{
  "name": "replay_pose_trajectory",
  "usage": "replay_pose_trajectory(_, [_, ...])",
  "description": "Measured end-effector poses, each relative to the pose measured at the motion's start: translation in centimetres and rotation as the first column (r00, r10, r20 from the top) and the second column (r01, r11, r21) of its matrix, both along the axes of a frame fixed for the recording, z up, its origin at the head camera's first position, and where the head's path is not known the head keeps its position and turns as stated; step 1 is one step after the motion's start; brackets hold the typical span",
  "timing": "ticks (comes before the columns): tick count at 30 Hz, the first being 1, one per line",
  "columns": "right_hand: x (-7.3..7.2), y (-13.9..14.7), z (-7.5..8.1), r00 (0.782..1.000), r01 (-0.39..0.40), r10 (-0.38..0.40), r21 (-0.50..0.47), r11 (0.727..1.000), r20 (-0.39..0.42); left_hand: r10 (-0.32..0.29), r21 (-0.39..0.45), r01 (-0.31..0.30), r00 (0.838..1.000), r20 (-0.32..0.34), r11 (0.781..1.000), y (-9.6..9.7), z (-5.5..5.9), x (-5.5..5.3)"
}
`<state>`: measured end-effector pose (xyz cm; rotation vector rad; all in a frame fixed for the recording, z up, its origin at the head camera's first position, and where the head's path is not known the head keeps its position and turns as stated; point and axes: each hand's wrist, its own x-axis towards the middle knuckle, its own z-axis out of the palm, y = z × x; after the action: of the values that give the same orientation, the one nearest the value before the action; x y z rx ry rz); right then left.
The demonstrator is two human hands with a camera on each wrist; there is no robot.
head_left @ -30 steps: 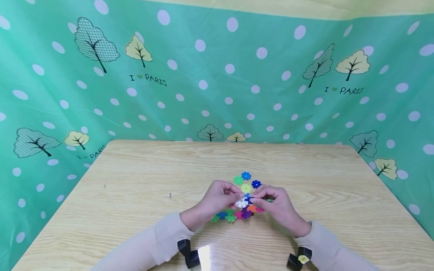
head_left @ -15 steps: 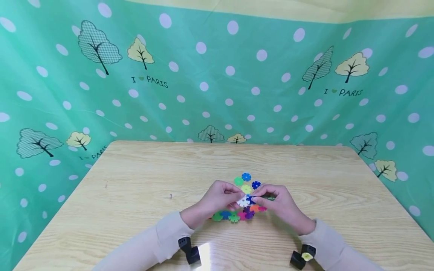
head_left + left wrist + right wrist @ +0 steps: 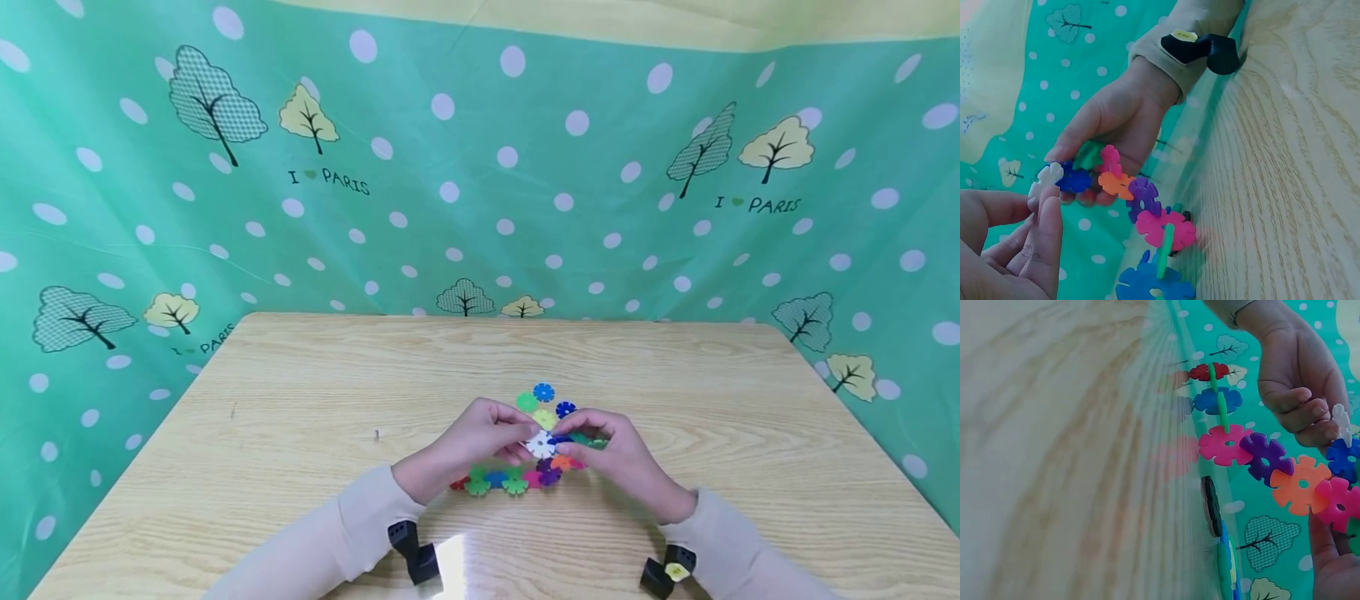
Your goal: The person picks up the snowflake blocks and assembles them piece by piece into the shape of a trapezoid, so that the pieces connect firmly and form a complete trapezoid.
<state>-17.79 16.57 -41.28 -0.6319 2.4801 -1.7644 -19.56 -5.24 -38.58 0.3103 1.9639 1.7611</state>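
Between the thumb and fingers of my left hand (image 3: 487, 433) is a white snowflake disc (image 3: 541, 445), a flat notched plastic piece. My right hand (image 3: 622, 458) pinches a dark blue snowflake disc (image 3: 1075, 179) right beside the white one. Both wrist views show these two discs touching; whether their notches are fully locked I cannot tell. A linked chain runs from the right hand: a pink disc (image 3: 1338, 503), an orange disc (image 3: 1301, 485), a purple disc (image 3: 1266, 459), another pink disc (image 3: 1225, 445), then blue, green and red ones trailing left below the hands.
Loose discs lie on the wooden table (image 3: 337, 375) just beyond the hands: a blue disc (image 3: 543, 392), a light green disc (image 3: 527, 402), a yellow disc (image 3: 544, 417) and a dark blue one. A polka-dot curtain (image 3: 480, 167) stands behind the table.
The dark blue disc has turned more edge-on beside the white one. The chain's left end has shifted left, bringing its red disc into sight. Both hands stay in nearly the same place.
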Motion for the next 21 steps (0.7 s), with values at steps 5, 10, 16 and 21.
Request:
replay_pose_trajectory(5, [0.16, -0.07, -0.01, 1.000, -0.011, 0.012, 0.032, 0.999, -0.014, -0.003, 0.017, 0.002, 1.000, 0.021, 1.000, -0.06, 0.17, 0.14])
replay_pose_trajectory(10, [0.24, -0.13, 0.11, 1.000, -0.007, 0.008, 0.049, 0.999, -0.015, 0.004, 0.036, -0.005, 0.999, 0.034, 0.999, 0.01, 0.20, 0.27])
replay_pose_trajectory(16, [0.34, -0.02, 0.25, 1.000, -0.004, 0.004, 0.053, 0.999, -0.005, 0.004, 0.063, -0.009, 0.997, 0.071, 0.998, 0.11, 0.12, 0.42])
replay_pose_trajectory(21, [0.33, 0.16, 0.37, 1.000, -0.009, 0.010, 0.079, 0.997, -0.009, 0.003, 0.066, -0.009, 0.997, 0.082, 0.998, 0.19, 0.19, 0.52])
